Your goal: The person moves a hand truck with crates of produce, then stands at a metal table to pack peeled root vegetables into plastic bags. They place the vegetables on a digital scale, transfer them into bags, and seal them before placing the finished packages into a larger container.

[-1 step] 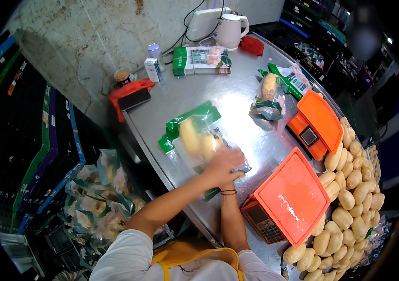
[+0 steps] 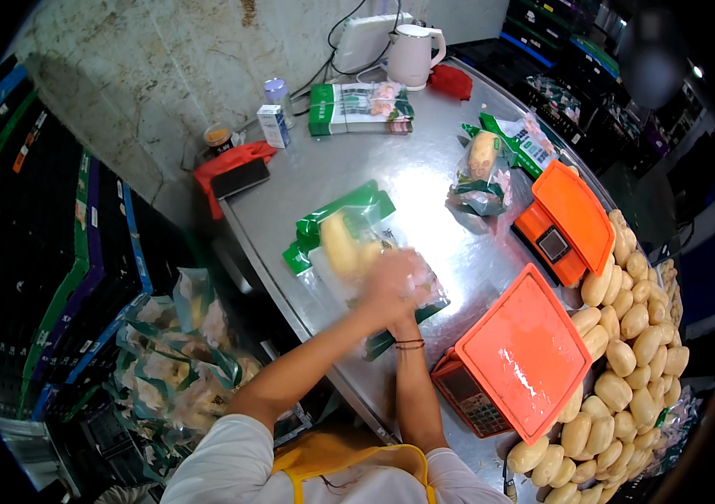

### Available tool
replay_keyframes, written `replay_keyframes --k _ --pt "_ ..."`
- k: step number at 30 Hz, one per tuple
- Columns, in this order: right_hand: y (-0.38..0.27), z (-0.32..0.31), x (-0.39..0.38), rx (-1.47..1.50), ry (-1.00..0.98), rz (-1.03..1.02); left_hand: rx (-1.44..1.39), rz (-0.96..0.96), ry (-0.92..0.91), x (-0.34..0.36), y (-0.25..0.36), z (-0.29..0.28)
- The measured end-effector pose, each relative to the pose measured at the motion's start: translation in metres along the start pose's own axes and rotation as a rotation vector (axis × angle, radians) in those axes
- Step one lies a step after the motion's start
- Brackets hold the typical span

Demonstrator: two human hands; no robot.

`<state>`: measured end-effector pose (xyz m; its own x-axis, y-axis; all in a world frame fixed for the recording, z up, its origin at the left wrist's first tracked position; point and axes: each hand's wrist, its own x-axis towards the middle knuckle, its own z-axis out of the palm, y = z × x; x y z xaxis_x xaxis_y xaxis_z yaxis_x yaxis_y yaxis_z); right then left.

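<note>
Near the person, filled clear bags point(image 2: 174, 370) pile at left below the table, and loose potatoes point(image 2: 599, 435) heap at right. The blurred left hand point(image 2: 393, 281) overlaps the right hand point(image 2: 405, 319); whether either grips cannot be told. Both are at a clear bag point(image 2: 366, 225) on the metal table point(image 2: 290, 189); its plainest potato point(image 2: 339, 242) points away lengthwise, far end tipped slightly left. Farther right, another bag point(image 2: 485, 172) shows 1 potato inside.
</note>
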<state>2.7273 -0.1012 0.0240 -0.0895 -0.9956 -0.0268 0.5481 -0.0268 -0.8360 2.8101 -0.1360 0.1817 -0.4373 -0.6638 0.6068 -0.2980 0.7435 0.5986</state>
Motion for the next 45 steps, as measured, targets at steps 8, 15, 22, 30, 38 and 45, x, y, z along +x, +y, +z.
replay_keyframes --k 8,15,22,30,38,45 --pt "-0.017 0.012 -0.001 0.294 0.027 0.102 0.090 -1.011 0.264 0.011 -0.149 -0.054" --pt "0.010 -0.005 -0.002 0.160 -0.018 -0.031 -0.218 -0.953 -0.159 0.033 -0.156 -0.057" --pt "-0.003 0.020 -0.012 0.422 0.116 0.161 -0.345 -1.016 0.033 0.021 -0.156 -0.056" --pt "-0.041 0.046 -0.009 0.243 0.157 0.084 -0.114 -0.812 0.124 0.005 -0.185 -0.036" --pt "-0.050 0.045 -0.020 0.399 0.283 0.217 0.227 -0.207 -0.456 0.072 -0.081 -0.050" --pt "-0.042 0.034 -0.020 0.332 0.216 0.157 0.531 0.016 -1.248 0.121 -0.108 -0.040"
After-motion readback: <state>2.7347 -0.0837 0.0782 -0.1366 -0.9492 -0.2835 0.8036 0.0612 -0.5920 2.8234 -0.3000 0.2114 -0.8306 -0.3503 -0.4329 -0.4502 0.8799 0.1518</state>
